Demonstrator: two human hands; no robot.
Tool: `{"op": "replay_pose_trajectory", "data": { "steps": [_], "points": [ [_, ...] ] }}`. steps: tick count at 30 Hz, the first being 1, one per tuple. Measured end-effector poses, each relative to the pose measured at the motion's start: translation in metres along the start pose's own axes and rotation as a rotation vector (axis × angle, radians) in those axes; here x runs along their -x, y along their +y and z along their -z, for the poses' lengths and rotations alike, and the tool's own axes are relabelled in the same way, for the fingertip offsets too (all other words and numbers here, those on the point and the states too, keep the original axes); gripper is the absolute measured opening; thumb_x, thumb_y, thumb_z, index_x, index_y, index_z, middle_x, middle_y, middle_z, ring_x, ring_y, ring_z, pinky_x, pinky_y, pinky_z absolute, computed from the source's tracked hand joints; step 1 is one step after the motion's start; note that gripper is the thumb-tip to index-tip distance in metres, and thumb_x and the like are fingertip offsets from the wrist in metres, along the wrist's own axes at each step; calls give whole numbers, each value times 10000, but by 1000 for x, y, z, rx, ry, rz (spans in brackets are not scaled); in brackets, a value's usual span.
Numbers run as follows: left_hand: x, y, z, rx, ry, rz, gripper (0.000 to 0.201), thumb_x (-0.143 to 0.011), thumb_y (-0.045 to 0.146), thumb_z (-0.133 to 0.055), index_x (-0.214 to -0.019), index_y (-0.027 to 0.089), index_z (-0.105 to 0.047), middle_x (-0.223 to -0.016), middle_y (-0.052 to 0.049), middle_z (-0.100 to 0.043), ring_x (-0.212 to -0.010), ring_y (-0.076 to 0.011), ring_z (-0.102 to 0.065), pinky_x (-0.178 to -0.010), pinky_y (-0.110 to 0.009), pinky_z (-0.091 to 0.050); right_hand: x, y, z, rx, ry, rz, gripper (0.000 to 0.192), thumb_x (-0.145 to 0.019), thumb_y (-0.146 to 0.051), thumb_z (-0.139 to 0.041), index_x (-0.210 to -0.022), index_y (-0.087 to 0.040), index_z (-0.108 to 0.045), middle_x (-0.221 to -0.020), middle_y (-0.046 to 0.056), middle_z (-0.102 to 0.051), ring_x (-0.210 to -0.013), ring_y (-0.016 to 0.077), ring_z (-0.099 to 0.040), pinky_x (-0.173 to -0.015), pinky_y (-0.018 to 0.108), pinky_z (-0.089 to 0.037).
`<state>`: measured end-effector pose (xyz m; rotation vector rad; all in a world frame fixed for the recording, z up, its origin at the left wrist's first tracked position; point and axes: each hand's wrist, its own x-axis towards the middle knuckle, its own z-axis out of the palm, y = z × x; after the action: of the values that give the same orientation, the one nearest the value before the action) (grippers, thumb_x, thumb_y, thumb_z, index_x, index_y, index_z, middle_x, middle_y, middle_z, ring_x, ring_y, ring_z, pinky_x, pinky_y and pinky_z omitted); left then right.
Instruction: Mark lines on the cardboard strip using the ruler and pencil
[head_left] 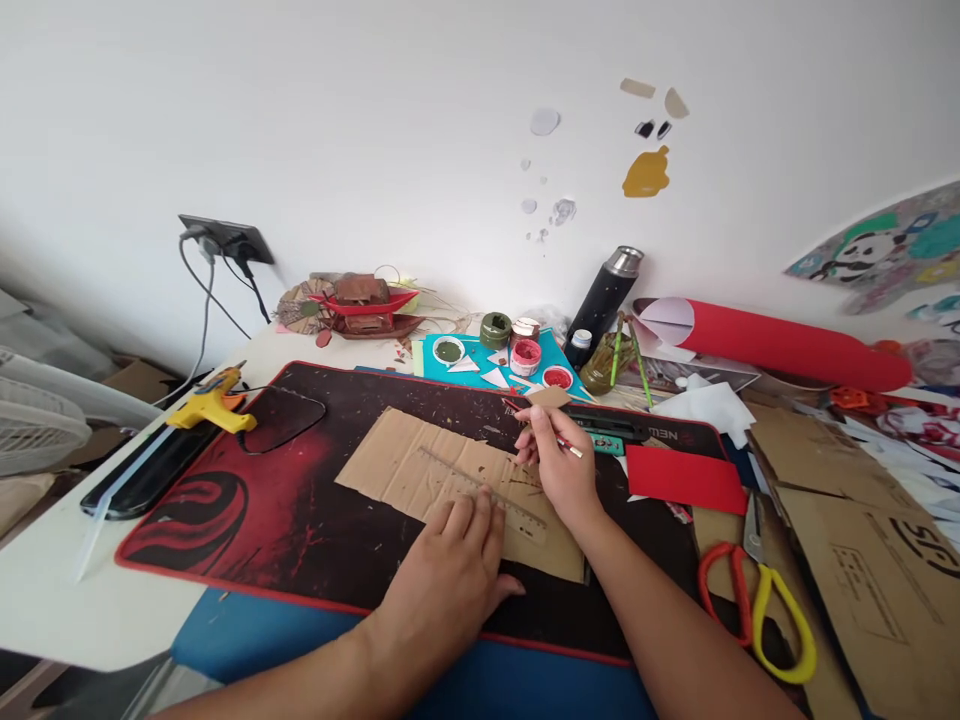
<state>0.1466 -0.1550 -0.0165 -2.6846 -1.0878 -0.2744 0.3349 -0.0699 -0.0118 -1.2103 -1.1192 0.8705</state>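
Brown corrugated cardboard, cut as a flat oblong sheet [390, 460], lies aslant on a black-and-red desk mat [300, 500] at a worktable, with a clear plastic ruler [517, 513] set diagonally across it. The left hand [461, 540] rests palm down, fingers extended and close together, thumb out to the side, its fingertips pressing the ruler onto the sheet without gripping it. The right hand [559, 465], above the sheet's far right part, is curled closed around a slim, pencil-like stick [571, 450], its pale end pointing toward the lower right. A small tan leaf-shaped piece [549, 398] shows just beyond the right fingers; whether they touch it cannot be told. At right, scissors with one red and one yellow handle [762, 590] lie near a bright red paper rectangle [686, 480] and printed brown carton board [862, 600]. At left, a yellow glue gun [202, 408] lies at the mat's edge. Toward the wall, open pots of green paint [495, 330] and red paint [526, 358] stand on a turquoise sheet [555, 350], between two red-and-brown model boats [367, 300] and a tilted black flask [607, 290].
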Motion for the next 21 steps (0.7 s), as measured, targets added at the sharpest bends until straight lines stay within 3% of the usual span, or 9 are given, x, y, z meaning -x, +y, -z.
{"op": "replay_pose_trajectory", "data": {
  "steps": [4, 7, 11, 14, 21],
  "points": [
    [3, -23, 6, 110, 17, -109, 752, -1062, 718, -591, -1485, 103, -681, -1450, -180, -747, -1240, -308, -713, -1070, -419, -544, 3, 1, 0, 66, -58, 33, 540, -1030, -718, -661, -954, -203, -804, -645, -5, -689, -508, 147, -669, -498, 253, -526],
    [10, -51, 11, 123, 111, -196, 551, -1113, 579, -602, -1404, 125, -719, -1500, -141, -727, -1349, -312, -681, -1159, -441, -510, 4, 1, 0, 88, -84, 37, 538, -1049, -708, -641, -954, -206, -809, -643, -5, -686, -519, 148, -671, -508, 255, -530],
    [19, -81, 9, 38, 110, -165, 428, -1152, 459, -568, -1349, 127, -754, -1503, -126, -734, -1358, -289, -698, -1177, -409, -514, 2, -1, 0, 99, -92, 13, 533, -1048, -707, -651, -956, -209, -818, -656, 2, -697, -516, 146, -670, -500, 256, -520],
    [27, -85, 4, -1, 84, -144, 471, -1159, 465, -551, -1434, 122, -719, -1511, -139, -728, -1353, -288, -708, -1131, -411, -547, 2, -2, 0, 105, -88, -13, 564, -1029, -743, -652, -925, -212, -810, -645, 4, -696, -490, 147, -662, -471, 258, -510],
    [40, -73, 6, 19, 88, -49, 494, -1186, 426, -465, -1468, 97, -703, -1515, -147, -725, -1371, -293, -685, -1153, -417, -503, 3, -5, -1, 131, -68, -37, 519, -1034, -700, -689, -948, -204, -819, -635, 5, -705, -492, 141, -671, -476, 247, -516]
  ]
}}
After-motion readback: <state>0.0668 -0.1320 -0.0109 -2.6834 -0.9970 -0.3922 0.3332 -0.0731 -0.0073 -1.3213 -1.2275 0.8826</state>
